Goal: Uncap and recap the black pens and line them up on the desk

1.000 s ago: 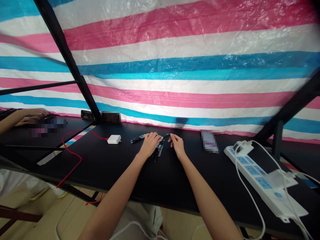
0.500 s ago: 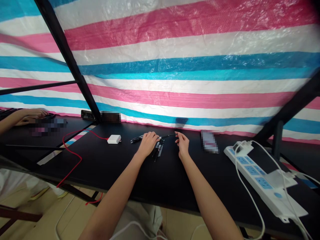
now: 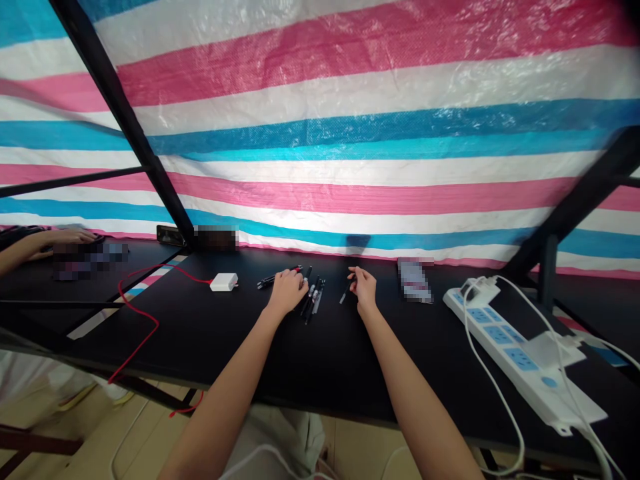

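Note:
On the black table, my left hand (image 3: 289, 291) has its fingers closed round a dark pen part (image 3: 309, 272), whose end sticks up past the fingertips. My right hand (image 3: 364, 288) pinches a thin pen refill (image 3: 345, 294), dark along its length with a paler lower end, tilted down to the left. Several pens and slim pen parts (image 3: 313, 301) lie side by side just right of my left hand. More pens (image 3: 267, 283), one with a red part, lie at its left, partly covered by it.
A white charger (image 3: 224, 282) with a red cable (image 3: 143, 313) lies left. To the right are a blurred pale packet-like object (image 3: 415, 280) and a white power strip (image 3: 520, 360) with cables. Another person's hand (image 3: 70, 237) rests far left. Striped sheeting (image 3: 350, 167) hangs behind the table.
The long thin piece that spanned both hands is now parted. My right hand has swung the refill downward, and my left hand has shifted slightly left with the dark pen part. The view moved a little.

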Tool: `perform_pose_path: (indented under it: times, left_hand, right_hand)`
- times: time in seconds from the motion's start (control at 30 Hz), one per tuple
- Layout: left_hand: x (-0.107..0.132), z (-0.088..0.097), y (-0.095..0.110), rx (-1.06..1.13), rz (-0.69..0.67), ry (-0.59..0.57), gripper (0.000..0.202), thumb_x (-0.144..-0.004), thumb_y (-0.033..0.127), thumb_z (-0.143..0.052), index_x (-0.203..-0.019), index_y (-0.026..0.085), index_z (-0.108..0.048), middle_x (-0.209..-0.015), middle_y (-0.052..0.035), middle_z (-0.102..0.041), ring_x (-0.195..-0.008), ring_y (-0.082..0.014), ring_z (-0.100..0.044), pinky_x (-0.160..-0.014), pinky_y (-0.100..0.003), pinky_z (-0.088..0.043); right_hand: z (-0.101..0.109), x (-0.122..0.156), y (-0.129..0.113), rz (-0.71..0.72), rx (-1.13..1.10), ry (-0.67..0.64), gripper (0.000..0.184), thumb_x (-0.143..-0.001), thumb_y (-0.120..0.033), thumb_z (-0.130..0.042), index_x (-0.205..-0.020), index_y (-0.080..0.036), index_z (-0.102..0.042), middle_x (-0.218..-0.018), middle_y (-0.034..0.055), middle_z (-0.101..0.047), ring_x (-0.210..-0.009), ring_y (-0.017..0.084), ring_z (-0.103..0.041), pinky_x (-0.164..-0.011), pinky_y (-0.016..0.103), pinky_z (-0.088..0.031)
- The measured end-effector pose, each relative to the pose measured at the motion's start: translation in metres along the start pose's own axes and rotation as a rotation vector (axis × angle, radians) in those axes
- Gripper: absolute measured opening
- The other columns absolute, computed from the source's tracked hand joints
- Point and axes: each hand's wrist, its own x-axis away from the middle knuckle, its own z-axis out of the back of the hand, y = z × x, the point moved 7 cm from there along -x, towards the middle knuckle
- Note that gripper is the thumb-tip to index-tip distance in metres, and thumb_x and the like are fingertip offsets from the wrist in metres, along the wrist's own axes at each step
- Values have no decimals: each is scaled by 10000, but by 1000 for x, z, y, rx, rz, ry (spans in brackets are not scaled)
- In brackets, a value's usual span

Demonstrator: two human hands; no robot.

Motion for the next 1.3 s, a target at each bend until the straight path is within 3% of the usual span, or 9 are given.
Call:
perform_pose_path:
  times: [0.1, 0.23, 0.43, 0.53, 0.7, 0.8, 1.1, 1.3]
  left_hand:
    - [1, -7, 0, 34, -12, -74, 310, -850, 340, -396, -620, 173, -520, -742, -56, -602, -808, -206, -520, -758, -360, -323]
    - [0, -9, -1, 48, -10, -89, 353, -880, 372, -343, -677, 173, -554, -753, -60, -624, -818, -215, -544, -752, -359, -327]
    - [-1, -14, 4, 98, -74, -123, 300, -885, 327, -353, -731, 179, -563, -762, -44, -621, -786, -190, -550, -747, -327, -341]
    - [-2, -11, 3, 71, -62, -85, 282, -885, 306, -344, -742, 181, -553, -779, -54, -609, -801, -197, -536, -738, -327, -344]
    - [3, 2, -21, -92, 160, 93, 198, -853, 289, -388, -926, 169, -527, -926, -119, -551, -907, -257, -477, -723, -359, -351]
    - [6, 1, -31, -166, 235, 93, 230, -832, 291, -413, -989, 149, -504, -970, -144, -523, -925, -278, -458, -723, -376, -354]
    - [7, 2, -29, -309, 218, 75, 237, -849, 320, -395, -840, 136, -544, -910, -146, -526, -867, -275, -459, -682, -364, -343]
    - [1, 9, -14, -188, 117, 130, 242, -877, 344, -368, -853, 170, -534, -849, -101, -564, -820, -234, -484, -715, -353, -317]
  right_hand:
    - [-12, 4, 3, 12, 189, -126, 376, -768, -443, -428, -823, -139, -642, -607, 7, -589, -339, 60, -423, -401, 211, -320]
    - [-24, 12, 3, 77, 434, -242, 311, -804, -341, -412, -870, -155, -652, -621, 8, -615, -374, 81, -482, -488, 221, -396]
    - [-31, 22, -5, 159, 751, -267, 300, -817, -273, -420, -1000, -195, -645, -726, 34, -660, -641, 145, -592, -638, 242, -414]
    - [-34, 26, -10, 171, 838, -288, 303, -813, -238, -411, -1020, -228, -631, -702, 18, -659, -786, 178, -594, -681, 255, -400]
    - [-38, 31, -14, 173, 920, -333, 327, -792, -174, -405, -1026, -267, -615, -694, 1, -651, -809, 180, -582, -687, 254, -382]
    - [-40, 34, -15, 195, 951, -343, 318, -804, -190, -410, -1035, -270, -613, -755, 13, -651, -802, 173, -577, -694, 249, -381]
    - [-41, 37, -17, 226, 976, -349, 294, -821, -226, -406, -1025, -279, -612, -817, 20, -649, -773, 166, -580, -680, 248, -380]
    - [-40, 34, -17, 199, 891, -326, 266, -843, -290, -404, -988, -277, -626, -760, 3, -661, -813, 169, -582, -680, 241, -382]
